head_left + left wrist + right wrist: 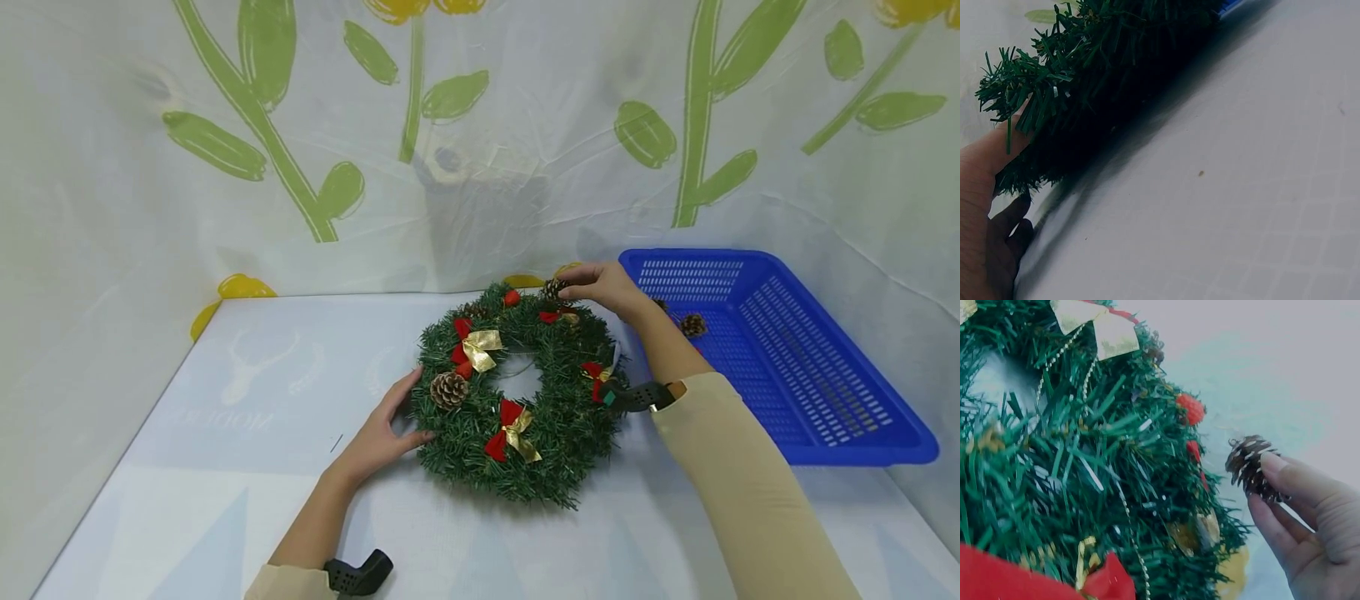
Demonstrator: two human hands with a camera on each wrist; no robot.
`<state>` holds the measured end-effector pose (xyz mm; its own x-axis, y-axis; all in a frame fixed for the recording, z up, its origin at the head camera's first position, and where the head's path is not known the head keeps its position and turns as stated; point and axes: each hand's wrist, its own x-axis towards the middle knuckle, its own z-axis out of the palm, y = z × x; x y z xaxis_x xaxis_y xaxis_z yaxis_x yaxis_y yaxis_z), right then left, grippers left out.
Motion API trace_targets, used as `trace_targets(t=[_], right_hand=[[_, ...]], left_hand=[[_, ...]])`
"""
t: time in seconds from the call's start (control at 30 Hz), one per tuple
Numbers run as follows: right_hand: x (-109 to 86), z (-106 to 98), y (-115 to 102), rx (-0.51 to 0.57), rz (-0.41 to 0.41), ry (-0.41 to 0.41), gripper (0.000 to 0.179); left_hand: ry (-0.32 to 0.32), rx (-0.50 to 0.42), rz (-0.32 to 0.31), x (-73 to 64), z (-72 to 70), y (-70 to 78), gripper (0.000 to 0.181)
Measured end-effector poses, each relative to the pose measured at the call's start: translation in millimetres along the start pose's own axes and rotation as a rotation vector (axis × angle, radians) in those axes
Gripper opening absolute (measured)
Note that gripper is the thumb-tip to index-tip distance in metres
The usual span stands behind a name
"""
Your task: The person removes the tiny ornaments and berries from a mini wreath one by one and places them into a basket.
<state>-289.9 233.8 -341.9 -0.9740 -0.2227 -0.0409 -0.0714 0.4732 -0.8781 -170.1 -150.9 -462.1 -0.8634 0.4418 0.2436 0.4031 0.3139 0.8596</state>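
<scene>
A green artificial Christmas wreath (566,433) lies on the white table, trimmed with red-and-gold bows (516,429), red berries and a large pine cone (449,390). At its left edge, my left hand (382,429) grips the branches; the left wrist view shows thumb and fingers around the greenery (1066,119). My right hand (606,287) pinches a small brown pine cone (1250,465) between thumb and fingers, beside the wreath's far right edge. A little metal loop tops that cone in the right wrist view.
A blue plastic basket (900,442) stands right of the wreath, behind my right forearm. Inside it lies another pine cone (693,325), with more partly hidden by the arm. A white curtain (517,200) with printed plants hangs along the table's far edge.
</scene>
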Motion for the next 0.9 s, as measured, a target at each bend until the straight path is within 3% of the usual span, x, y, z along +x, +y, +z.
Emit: trace_targets(t=[0.33, 0.6, 0.9], right_hand=[[-12.8, -5.2, -10.1, 0.029, -0.001, 0.004, 0.042], [-14.8, -16.3, 3.1, 0.024, -0.020, -0.021, 0.044], [-22.3, -26.7, 8.7, -0.031, -0.008, 0.029, 0.046]], left_hand=[[-0.013, -0.011, -0.040, -0.2, -1.0, 1.0, 0.090], [-0.013, -0.017, -0.056, -1.9, 0.3, 0.5, 0.091], [-0.012, -0.034, -0.043, -0.1, 0.9, 2.2, 0.092]])
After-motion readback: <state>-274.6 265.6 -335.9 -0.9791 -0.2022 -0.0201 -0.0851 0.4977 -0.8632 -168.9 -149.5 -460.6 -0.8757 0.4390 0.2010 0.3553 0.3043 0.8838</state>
